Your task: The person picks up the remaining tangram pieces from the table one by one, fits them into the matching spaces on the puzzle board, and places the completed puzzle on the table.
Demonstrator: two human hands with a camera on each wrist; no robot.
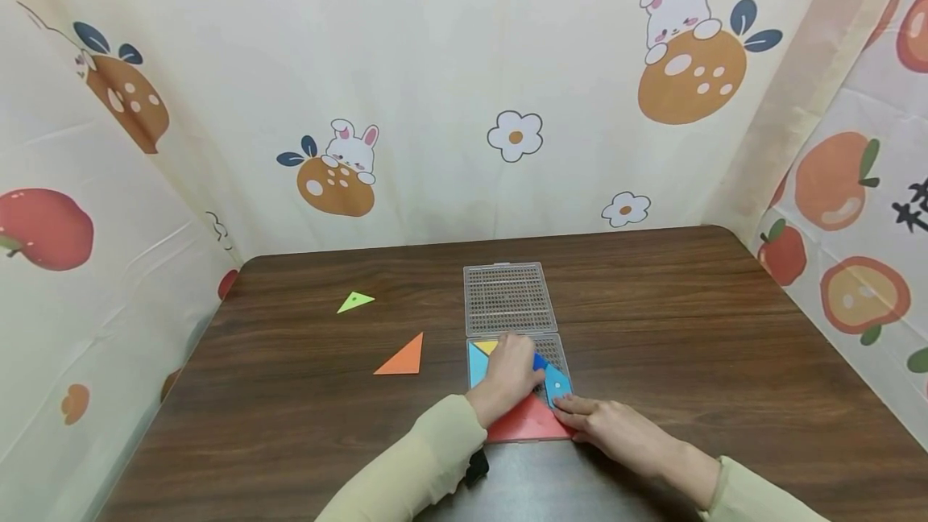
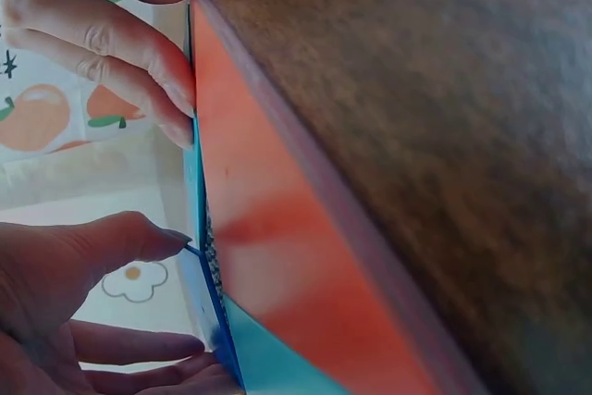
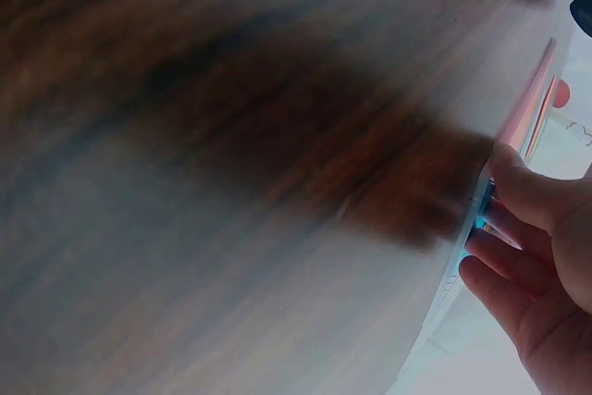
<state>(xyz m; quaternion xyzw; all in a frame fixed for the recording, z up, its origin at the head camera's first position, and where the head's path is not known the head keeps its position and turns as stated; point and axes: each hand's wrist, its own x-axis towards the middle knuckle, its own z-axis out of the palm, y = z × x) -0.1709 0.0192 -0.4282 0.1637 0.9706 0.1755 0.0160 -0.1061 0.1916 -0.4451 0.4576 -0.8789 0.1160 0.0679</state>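
Observation:
A clear tangram box lies unfolded on the table, its tray (image 1: 548, 347) partly filled with flat pieces. A large red triangle (image 1: 528, 424) covers the near side, a blue triangle (image 1: 476, 362) the left, and a yellow piece (image 1: 484, 345) shows at the far left. My left hand (image 1: 509, 373) reaches over the tray and pinches a dark blue piece (image 2: 205, 295) between thumb and fingers. At the tray's near right corner, my right hand (image 1: 616, 429) rests its extended fingertips on a light blue piece (image 1: 557, 384), with the thumb (image 3: 518, 187) along the box edge.
An orange triangle (image 1: 408, 358) and a small green triangle (image 1: 354, 301) lie loose on the wooden table (image 1: 652, 304) left of the box. The gridded lid (image 1: 507, 296) is folded back behind the tray. Printed curtains (image 1: 449, 103) enclose the table's back and sides.

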